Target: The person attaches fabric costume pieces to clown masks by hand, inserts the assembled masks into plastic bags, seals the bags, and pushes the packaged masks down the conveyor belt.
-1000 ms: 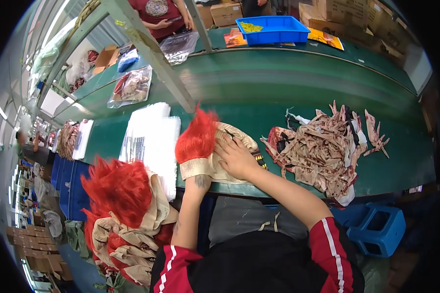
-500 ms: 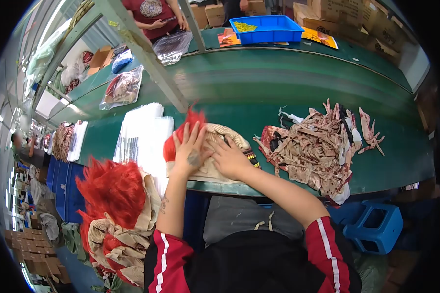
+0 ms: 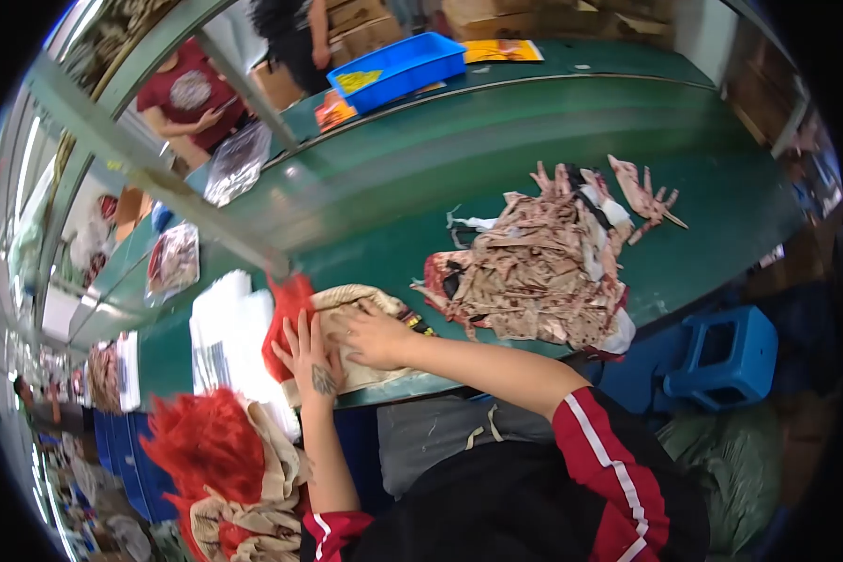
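A folded beige cloth costume piece (image 3: 384, 376) with red artificial hair (image 3: 290, 304) at its left end lies by the near edge of the green table. My left hand (image 3: 311, 363) rests on it with fingers spread, close to the red hair. To the right, my right hand (image 3: 377, 337) presses on the beige cloth, fingers stretched out. A dark strip with small yellow marks shows at the cloth's right edge. White plastic bags (image 3: 225, 323) lie in a stack just left of the piece.
Right of my hands lies a heap of red-stained beige fabric pieces (image 3: 534, 267), with a glove-like hand piece (image 3: 642, 197) beyond it. More red-haired pieces (image 3: 211, 450) are piled at lower left. Across the green table (image 3: 375, 220) stand a blue tray (image 3: 407, 70) and a person (image 3: 192, 98).
My view has turned to the right, so the scene sits further left and tilted. Both hands stay on the costume piece; my right hand lies flatter on the cloth.
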Demonstrator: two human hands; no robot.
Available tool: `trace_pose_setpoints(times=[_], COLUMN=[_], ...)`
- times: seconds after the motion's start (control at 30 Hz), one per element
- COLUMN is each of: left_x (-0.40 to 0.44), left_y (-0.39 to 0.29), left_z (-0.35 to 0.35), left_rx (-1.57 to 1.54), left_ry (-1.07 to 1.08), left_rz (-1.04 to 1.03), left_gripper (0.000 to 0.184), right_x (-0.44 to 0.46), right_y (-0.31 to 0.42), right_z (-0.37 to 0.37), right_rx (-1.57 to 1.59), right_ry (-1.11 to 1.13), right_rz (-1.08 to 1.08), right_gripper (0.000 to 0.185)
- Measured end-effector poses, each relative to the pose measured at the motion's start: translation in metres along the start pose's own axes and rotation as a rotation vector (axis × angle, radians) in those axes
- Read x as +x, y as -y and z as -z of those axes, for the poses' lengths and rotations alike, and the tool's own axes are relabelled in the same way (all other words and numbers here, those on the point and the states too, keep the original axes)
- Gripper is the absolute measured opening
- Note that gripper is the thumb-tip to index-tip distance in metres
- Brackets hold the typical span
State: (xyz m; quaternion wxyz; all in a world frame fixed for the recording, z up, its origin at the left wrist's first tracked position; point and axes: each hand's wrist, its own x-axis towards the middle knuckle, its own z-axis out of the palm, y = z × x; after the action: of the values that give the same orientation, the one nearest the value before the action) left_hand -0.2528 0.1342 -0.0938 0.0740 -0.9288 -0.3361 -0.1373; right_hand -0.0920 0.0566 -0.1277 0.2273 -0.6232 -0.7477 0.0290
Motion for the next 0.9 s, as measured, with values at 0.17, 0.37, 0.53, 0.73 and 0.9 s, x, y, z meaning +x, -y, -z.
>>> trace_pose_setpoints(times=[0.17,0.37,0.53,0.73,0.9], left_x=[-0.001,-0.014,-0.005,0.000,0.001], left_y=[-0.056,-0.082,-0.077,-0.078,-0.079], left_z=[0.014,-0.011,-0.012,-0.008,-0.011], left_rx=[-0.451,-0.580,-0.709,-0.696,-0.669], left_ry=[-0.429,-0.558,-0.396,-0.271,-0.231], left_rz=[-0.244,-0.142,-0.245,-0.241,-0.230], left_gripper=[0.029,0.019,0.016,0.022,0.022], right_x=[-0.003,-0.084,-0.185,-0.289,-0.317], right_y=[-0.005,-0.021,-0.082,-0.159,-0.197], right_z=[0.009,0.121,0.192,0.228,0.231], right_rx=[0.270,0.293,0.227,0.073,-0.505], right_ry=[-0.311,-0.470,-0.651,-0.785,-0.537], right_rz=[0.064,0.056,-0.534,-0.901,-0.939], right_gripper=[0.037,0.016,0.015,0.026,0.043])
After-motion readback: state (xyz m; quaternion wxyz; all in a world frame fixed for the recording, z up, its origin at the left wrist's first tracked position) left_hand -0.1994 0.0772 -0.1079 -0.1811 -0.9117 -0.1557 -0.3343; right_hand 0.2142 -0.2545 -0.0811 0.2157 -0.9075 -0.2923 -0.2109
